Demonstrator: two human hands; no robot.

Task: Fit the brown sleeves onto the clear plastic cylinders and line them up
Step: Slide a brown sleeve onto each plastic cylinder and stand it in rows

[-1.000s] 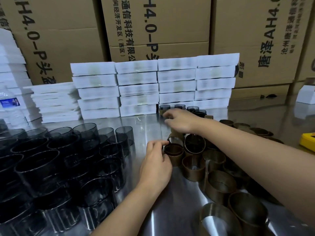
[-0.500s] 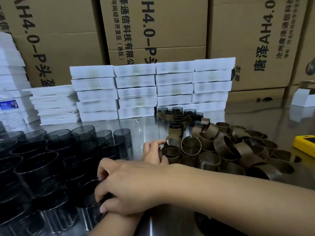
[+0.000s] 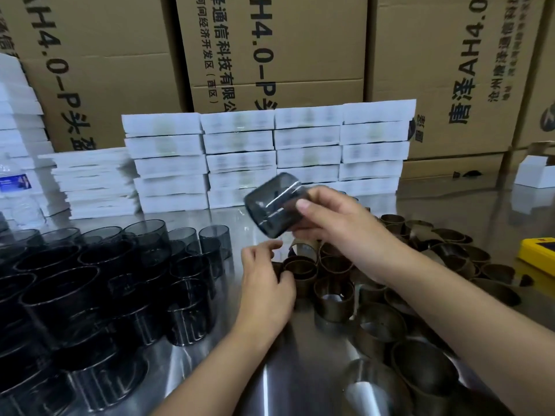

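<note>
My right hand (image 3: 333, 220) grips a smoky clear plastic cylinder (image 3: 271, 205), tilted on its side in the air above the table's middle. Below it my left hand (image 3: 265, 283) holds a brown sleeve (image 3: 301, 270) standing on the steel table, fingers curled against its left side. Several dark clear cylinders (image 3: 99, 283) stand packed together on the left. A heap of brown sleeves (image 3: 390, 295) covers the right half, some upright, some tipped.
Stacks of white flat boxes (image 3: 264, 157) line the back of the steel table (image 3: 261, 379), with big cardboard cartons (image 3: 270, 49) behind them. A yellow object (image 3: 537, 255) lies at the right edge. A water bottle (image 3: 16, 187) stands far left.
My right hand took a cylinder from the group on the left and lifted it up and right, above the sleeves. My left hand stayed on the sleeve.
</note>
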